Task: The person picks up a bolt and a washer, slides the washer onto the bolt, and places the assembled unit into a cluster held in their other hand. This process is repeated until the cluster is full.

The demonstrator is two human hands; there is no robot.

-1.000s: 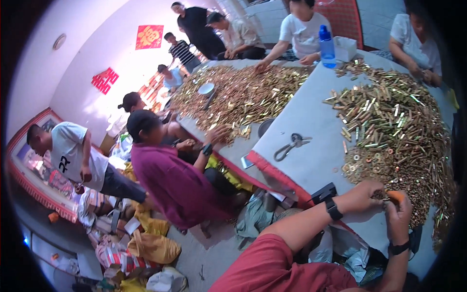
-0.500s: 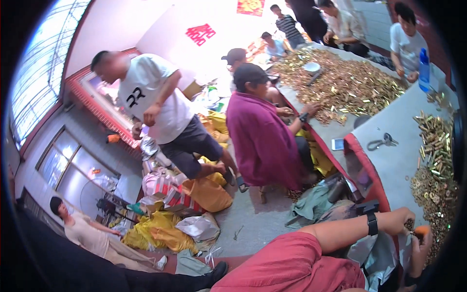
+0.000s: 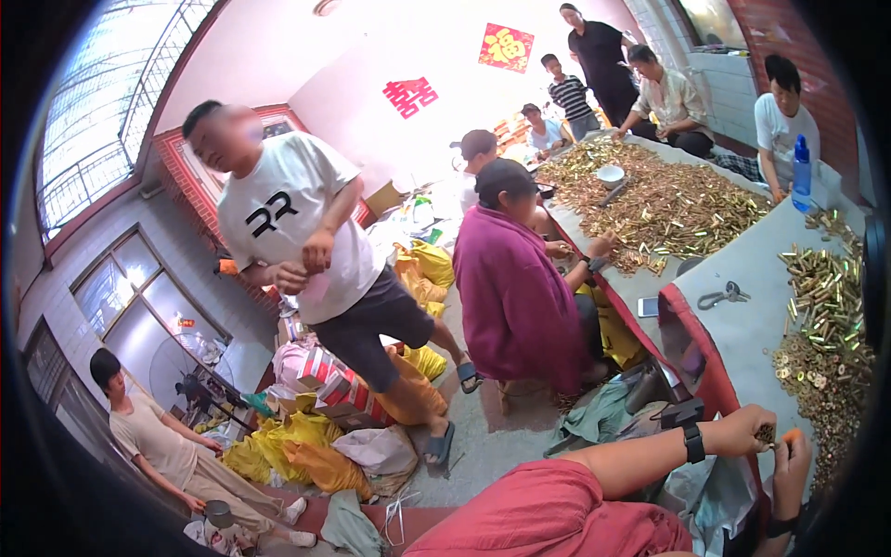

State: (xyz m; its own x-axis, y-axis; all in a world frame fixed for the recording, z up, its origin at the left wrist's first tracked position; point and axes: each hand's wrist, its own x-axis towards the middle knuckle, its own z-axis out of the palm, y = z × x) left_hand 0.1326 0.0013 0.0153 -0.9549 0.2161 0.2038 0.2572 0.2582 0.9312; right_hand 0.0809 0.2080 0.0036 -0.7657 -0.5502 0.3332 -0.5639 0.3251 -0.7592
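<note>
My left hand (image 3: 742,431), with a black watch on its wrist, is closed around a small brown bundle (image 3: 765,433) whose end looks like packed tiny round pieces. Close beside it, my right hand (image 3: 790,464) has its fingers pinched together. An orange piece (image 3: 792,434) shows at the right fingertips; I cannot tell whether it is a finger cover or something held. Just past the hands, small brass rings (image 3: 809,376) lie heaped on the grey tabletop (image 3: 742,334), with brass tubes (image 3: 824,283) piled farther off.
A red-edged flap (image 3: 703,348) hangs at the table's near side. Keys (image 3: 724,295), a phone (image 3: 648,306) and a blue bottle (image 3: 801,174) rest on tables. A person in purple (image 3: 515,288) sits by a large brass heap (image 3: 668,209); another person (image 3: 297,213) stands among yellow sacks (image 3: 306,436).
My two hands stay close together, shifted slightly. The standing person in white has turned and stepped nearer. The black-clad leg at the lower left is gone from view. The whole view has shifted.
</note>
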